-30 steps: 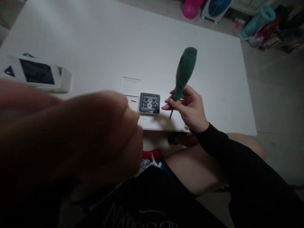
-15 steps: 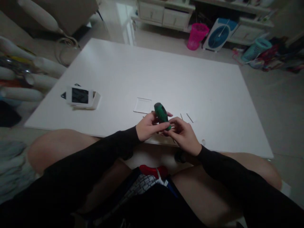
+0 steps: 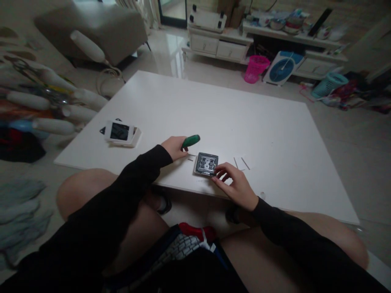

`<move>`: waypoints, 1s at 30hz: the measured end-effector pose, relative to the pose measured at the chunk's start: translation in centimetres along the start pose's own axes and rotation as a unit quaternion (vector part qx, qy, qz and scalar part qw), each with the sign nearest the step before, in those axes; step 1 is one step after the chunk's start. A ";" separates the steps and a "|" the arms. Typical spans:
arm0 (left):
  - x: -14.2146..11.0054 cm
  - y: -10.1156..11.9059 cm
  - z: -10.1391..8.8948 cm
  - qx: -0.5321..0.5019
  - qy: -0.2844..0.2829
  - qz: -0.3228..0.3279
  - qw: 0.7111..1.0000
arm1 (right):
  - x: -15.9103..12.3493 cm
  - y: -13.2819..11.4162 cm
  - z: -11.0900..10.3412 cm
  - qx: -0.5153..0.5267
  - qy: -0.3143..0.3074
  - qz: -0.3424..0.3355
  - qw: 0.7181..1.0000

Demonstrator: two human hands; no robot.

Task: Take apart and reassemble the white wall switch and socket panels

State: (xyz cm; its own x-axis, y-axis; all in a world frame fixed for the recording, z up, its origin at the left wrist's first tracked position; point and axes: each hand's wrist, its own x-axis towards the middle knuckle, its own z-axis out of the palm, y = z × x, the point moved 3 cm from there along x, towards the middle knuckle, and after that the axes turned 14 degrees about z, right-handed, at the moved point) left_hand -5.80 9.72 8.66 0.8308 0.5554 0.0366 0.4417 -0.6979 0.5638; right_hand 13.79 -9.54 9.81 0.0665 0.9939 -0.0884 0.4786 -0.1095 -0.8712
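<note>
My left hand is closed around a screwdriver with a green handle, whose dark butt end points right; its shaft is hidden by the hand. On the white table near its front edge lies a square wall socket with a dark, slotted face and a pale rim. At the socket's lower right corner, the thumb and fingers of my right hand pinch the edge. Thin dark strips lie between the left hand and the socket. A clear piece with two dark edges rests right of the socket.
At the table's left side sits an open white box with a dark-screened panel on it. A small round clear item lies by the front edge. Beyond the table stand a pink basket and a blue-and-white fan.
My hands have moved apart. The left carries the screwdriver leftward, its handle now tilted nearly flat; the right has let go of the screwdriver and is at the socket, now visible on the table.
</note>
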 end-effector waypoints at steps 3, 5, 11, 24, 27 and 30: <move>0.3 -0.3 2.5 0.067 -0.081 -0.026 0.994 | 0.1 0.1 0.1 -0.030 0.003 -0.016 0.999; 0.4 -0.2 3.6 0.090 -0.108 -0.038 0.989 | 0.1 0.1 0.1 -0.043 0.004 -0.023 0.999; 0.4 -0.3 4.4 0.131 -0.143 -0.060 0.979 | 0.1 0.6 0.1 -0.061 0.003 -0.017 0.998; 0.4 -1.4 4.1 0.081 -0.149 -0.016 0.985 | 0.2 0.5 0.4 -0.089 0.003 -0.025 0.996; 0.1 -0.5 3.5 -0.006 -0.124 0.026 0.992 | 0.2 0.6 0.5 -0.095 -0.003 -0.027 0.995; -0.4 1.4 3.0 -0.124 -0.093 0.107 0.982 | 0.1 0.6 0.7 -0.099 -0.011 -0.027 0.995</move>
State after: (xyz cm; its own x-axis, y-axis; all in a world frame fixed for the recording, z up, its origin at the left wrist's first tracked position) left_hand -4.51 7.14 6.95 0.9530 0.3007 0.0380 0.1740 -0.6455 0.7437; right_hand 13.50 -9.45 8.96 0.0185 0.9982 -0.0567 0.6448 -0.0552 -0.7624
